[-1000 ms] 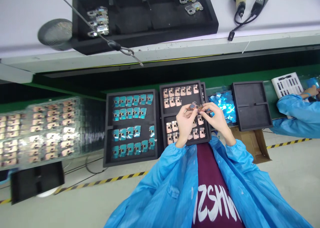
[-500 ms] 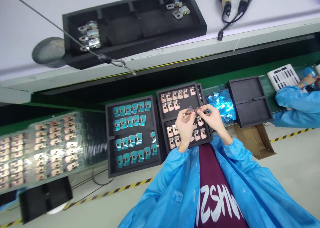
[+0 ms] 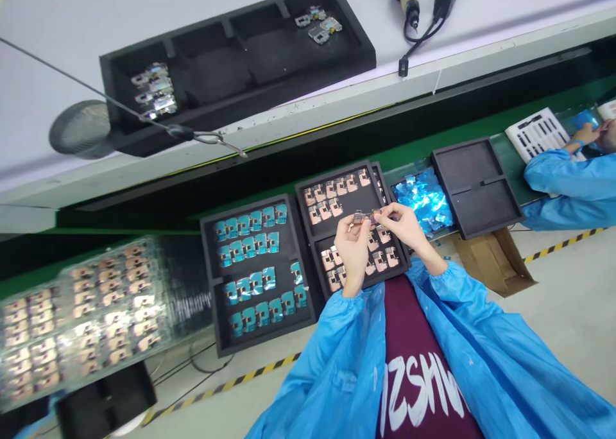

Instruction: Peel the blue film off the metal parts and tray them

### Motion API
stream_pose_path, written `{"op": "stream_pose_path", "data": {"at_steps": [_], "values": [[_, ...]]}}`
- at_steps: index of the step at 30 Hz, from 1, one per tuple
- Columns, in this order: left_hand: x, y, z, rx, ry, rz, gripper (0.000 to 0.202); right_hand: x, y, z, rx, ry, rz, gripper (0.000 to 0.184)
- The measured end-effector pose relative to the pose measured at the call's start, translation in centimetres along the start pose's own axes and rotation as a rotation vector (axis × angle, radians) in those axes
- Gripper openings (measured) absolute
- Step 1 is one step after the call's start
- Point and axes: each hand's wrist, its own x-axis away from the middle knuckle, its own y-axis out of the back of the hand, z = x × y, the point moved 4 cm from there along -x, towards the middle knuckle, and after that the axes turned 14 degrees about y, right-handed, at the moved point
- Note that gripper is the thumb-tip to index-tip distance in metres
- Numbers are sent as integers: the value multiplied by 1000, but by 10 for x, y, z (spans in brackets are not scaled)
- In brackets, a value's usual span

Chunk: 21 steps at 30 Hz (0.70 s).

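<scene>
Both my hands meet over a black foam tray (image 3: 308, 233) that holds several copper-coloured parts. My left hand (image 3: 352, 246) and my right hand (image 3: 403, 226) pinch one small copper-and-grey part (image 3: 364, 217) between their fingertips, held just above the tray. Left of it lies a second black tray (image 3: 210, 266) with rows of parts covered in blue film. A heap of peeled blue film scraps (image 3: 423, 198) sits right of my right hand.
An empty black tray (image 3: 474, 179) lies further right, above a cardboard box (image 3: 495, 266). Clear blister trays of parts (image 3: 81, 317) are stacked at the left. A long black tray (image 3: 231, 54), a hanging tool cable (image 3: 187, 133) and a co-worker's blue sleeve (image 3: 568, 182) are also in view.
My hands keep pinching the same small part. The view has swung, so everything has drifted left and tilted; the hands stay over the copper-part tray.
</scene>
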Motion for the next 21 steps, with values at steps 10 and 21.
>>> {"op": "stream_pose_path", "data": {"at_steps": [10, 21], "values": [[3, -4, 3, 184, 224, 12, 49, 8, -2, 9, -40, 54, -56, 38], [14, -10, -3, 109, 159, 41, 44, 14, -1, 11, 80, 86, -32, 47]]}}
